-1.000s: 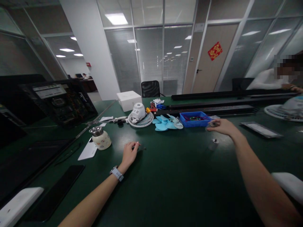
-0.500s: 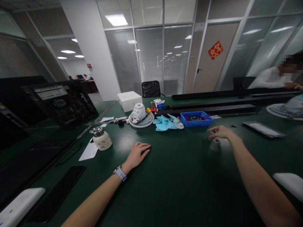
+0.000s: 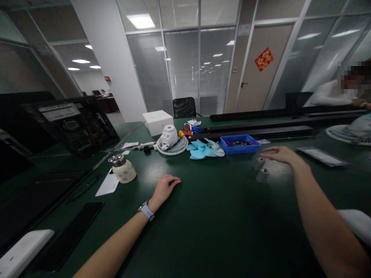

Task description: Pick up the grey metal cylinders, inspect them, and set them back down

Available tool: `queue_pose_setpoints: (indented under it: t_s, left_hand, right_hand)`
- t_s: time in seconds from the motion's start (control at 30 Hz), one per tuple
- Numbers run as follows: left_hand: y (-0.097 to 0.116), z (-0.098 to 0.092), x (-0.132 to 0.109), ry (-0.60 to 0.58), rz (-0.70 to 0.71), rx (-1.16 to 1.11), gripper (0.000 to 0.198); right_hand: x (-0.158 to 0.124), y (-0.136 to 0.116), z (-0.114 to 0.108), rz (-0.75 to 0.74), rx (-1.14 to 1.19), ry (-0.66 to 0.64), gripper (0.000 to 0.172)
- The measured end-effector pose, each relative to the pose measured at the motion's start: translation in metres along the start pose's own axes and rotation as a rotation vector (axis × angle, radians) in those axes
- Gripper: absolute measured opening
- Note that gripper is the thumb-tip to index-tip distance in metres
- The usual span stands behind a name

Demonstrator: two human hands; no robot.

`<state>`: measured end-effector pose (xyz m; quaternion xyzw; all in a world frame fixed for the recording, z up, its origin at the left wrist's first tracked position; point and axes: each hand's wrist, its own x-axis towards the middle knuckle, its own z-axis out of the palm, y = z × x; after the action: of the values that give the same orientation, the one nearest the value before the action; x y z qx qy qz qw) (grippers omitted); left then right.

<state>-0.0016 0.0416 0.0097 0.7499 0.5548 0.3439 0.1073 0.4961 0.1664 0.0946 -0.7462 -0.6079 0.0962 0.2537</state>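
Observation:
My right hand [image 3: 279, 155] hovers with its fingers stretched out and nothing in them. Just below its fingertips stands a small grey metal cylinder [image 3: 259, 163] with a dark spot on its top end. A second grey cylinder [image 3: 262, 176] stands close in front of it, nearer to me. My left hand [image 3: 164, 188] rests on the green table [image 3: 214, 216], its thumb and fingertips drawn together, with nothing visible in them. A watch [image 3: 145, 211] sits on the left wrist.
Behind lie a blue tray [image 3: 240, 150] of small parts, light-blue fan blades [image 3: 203, 150] and a white fan [image 3: 169, 136]. At left stand a cream jar [image 3: 126, 173], a white box [image 3: 158, 122] and an open computer case [image 3: 71, 125]. A person [image 3: 333, 94] sits far right.
My right hand has drawn away to the right from the rear cylinder, which now stands free beside the other. The left hand's fingers have come together.

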Motion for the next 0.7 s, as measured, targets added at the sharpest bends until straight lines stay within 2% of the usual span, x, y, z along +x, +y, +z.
queue_pose_setpoints:
  t_s: [0.1, 0.17, 0.3, 0.4, 0.47, 0.5, 0.53, 0.6, 0.63, 0.7]
  left_hand:
    - [0.001, -0.001, -0.002, 0.016, -0.052, -0.020, 0.020]
    - [0.002, -0.001, -0.003, 0.024, -0.084, -0.023, 0.020]
    - [0.001, -0.004, -0.004, 0.061, -0.128, -0.049, 0.021]
    - [-0.004, -0.005, -0.003, 0.129, -0.247, -0.159, 0.031]
    - [-0.010, -0.005, -0.002, 0.245, -0.346, -0.250, 0.042]
    - [-0.013, -0.005, -0.002, 0.314, -0.386, -0.287, 0.047]
    - [-0.016, -0.005, -0.001, 0.375, -0.415, -0.316, 0.051]
    - [-0.019, -0.004, -0.001, 0.455, -0.452, -0.337, 0.055]
    - [-0.019, -0.004, -0.001, 0.471, -0.460, -0.332, 0.055]
    - [-0.018, -0.004, -0.001, 0.479, -0.456, -0.312, 0.055]
  right_hand:
    - [-0.005, -0.009, -0.013, 0.123, -0.008, -0.085, 0.051]
    - [-0.010, -0.016, -0.023, 0.119, -0.033, -0.035, 0.052]
    - [-0.033, -0.045, -0.042, 0.032, -0.018, 0.097, 0.045]
    - [-0.065, -0.088, -0.035, -0.164, 0.084, 0.271, 0.040]
    - [-0.091, -0.125, -0.010, -0.391, 0.171, 0.298, 0.036]
    - [-0.104, -0.144, 0.010, -0.515, 0.204, 0.223, 0.033]
    - [-0.116, -0.162, 0.034, -0.622, 0.235, 0.062, 0.033]
    - [-0.136, -0.192, 0.088, -0.715, 0.275, -0.281, 0.038]
    - [-0.144, -0.203, 0.114, -0.730, 0.276, -0.390, 0.042]
    - [-0.154, -0.220, 0.159, -0.758, 0.248, -0.478, 0.047]
